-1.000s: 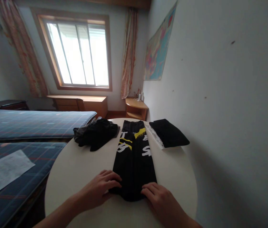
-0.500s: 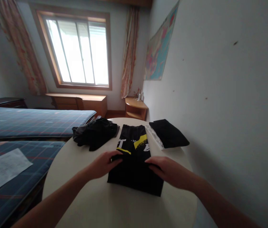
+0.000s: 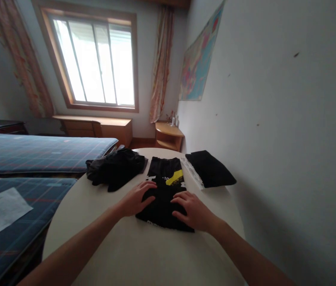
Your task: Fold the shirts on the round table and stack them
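Note:
A black shirt (image 3: 164,208) with yellow and white print lies folded into a narrow strip on the round pale table (image 3: 96,238). Its near part is folded over the printed part, and some white lettering shows along the near edge. On the left side of the fold rests my left hand (image 3: 138,198), fingers spread on the cloth. My right hand (image 3: 193,210) lies on the right side, its fingers apart and touching the fabric. Neither hand grips the shirt.
A crumpled heap of dark clothes (image 3: 117,169) sits at the table's back left. At the back right lies a folded black garment (image 3: 211,169) over something whitish. A wall (image 3: 290,159) runs along the right, and a bed with a plaid mattress (image 3: 42,153) stands left.
My hands have let go of the shirt's edges and moved inward to lie on it. The near fold has come down flatter, covering more of the print.

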Tool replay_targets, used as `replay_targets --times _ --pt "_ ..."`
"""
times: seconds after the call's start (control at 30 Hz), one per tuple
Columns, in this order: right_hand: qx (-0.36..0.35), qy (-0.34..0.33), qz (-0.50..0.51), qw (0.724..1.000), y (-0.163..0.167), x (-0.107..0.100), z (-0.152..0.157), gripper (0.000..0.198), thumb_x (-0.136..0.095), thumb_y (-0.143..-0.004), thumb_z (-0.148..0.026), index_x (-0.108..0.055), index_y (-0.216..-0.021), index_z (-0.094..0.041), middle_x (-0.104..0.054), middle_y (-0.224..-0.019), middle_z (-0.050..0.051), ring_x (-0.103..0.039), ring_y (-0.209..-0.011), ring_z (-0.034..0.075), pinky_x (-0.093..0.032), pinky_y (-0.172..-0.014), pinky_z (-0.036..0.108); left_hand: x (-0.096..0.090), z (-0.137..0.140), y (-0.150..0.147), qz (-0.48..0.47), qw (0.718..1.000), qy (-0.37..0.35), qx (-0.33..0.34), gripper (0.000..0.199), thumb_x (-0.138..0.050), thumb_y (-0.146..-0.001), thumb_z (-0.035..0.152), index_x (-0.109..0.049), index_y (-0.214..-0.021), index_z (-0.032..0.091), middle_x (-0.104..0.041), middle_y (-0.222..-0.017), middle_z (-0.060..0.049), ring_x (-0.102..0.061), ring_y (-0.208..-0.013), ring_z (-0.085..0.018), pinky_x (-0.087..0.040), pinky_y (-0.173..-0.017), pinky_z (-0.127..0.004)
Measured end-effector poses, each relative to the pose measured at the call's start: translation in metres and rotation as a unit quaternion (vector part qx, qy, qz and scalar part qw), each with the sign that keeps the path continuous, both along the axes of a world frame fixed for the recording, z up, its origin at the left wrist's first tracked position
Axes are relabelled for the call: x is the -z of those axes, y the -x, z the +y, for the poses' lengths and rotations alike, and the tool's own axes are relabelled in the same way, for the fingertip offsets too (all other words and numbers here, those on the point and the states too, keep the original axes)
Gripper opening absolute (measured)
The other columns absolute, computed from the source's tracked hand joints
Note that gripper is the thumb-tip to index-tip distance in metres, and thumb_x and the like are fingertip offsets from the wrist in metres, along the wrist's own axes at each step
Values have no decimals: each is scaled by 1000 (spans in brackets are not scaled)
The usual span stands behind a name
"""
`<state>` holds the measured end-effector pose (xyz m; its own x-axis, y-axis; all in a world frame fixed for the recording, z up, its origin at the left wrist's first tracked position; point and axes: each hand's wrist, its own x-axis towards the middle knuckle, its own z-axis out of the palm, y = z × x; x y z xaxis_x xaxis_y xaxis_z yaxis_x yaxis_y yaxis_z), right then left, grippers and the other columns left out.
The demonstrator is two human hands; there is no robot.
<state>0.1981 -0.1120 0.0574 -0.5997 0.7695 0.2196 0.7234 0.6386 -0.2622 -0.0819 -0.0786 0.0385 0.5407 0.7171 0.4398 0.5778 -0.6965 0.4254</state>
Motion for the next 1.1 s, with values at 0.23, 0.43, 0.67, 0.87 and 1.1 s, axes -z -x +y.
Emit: replay_targets --times 0.23,0.43,0.67,0.87,1.1 --pt "-48 11 -59 997 -2 19 -37 24 -64 -88 -26 -67 -112 -23 -67 -109 6 -59 -99 22 -48 -88 35 2 -45 10 191 974 -29 115 29 -61 -89 27 -61 -118 25 -66 -117 -6 -63 -104 -23 -48 -93 -36" --pt "-59 -1 -74 996 2 18 -47 20 -48 -92 -13 -68 -94 -19 -69 -93 4 -61 -85 17 -46 -77 28 3 -57 7 187 978 22 85 19 -59 -84 14 -66 -98 24 -70 -97 -1 -66 -89 -19 -49 -79 -27" --pt "-200 183 -72 960 2 9 -88 8 -66 -78 -25 -71 -83 -23 -70 -76 -3 -62 -68 12 -44 -67 20 -20 -88 6 149 895 369 203 18 -72 -78 34 -74 -94 25 -73 -79 1 -68 -70 -14 -49 -61 -19" --pt "-48 107 -37 992 3 -2 -67 15 -56 -87 -24 -71 -90 -22 -70 -88 2 -64 -81 16 -46 -76 26 -20 -60 7 152 975 165 1 20 -59 -87 29 -69 -104 25 -70 -99 -2 -65 -87 -19 -49 -78 -28" --pt "60 68 16 996 -4 10 -20 30 -59 -90 -29 -67 -117 -19 -66 -117 10 -59 -111 25 -44 -99 37 -17 -38 12 211 966 145 -20 37 -67 -80 44 -64 -111 25 -67 -102 -5 -62 -95 -24 -48 -82 -33"
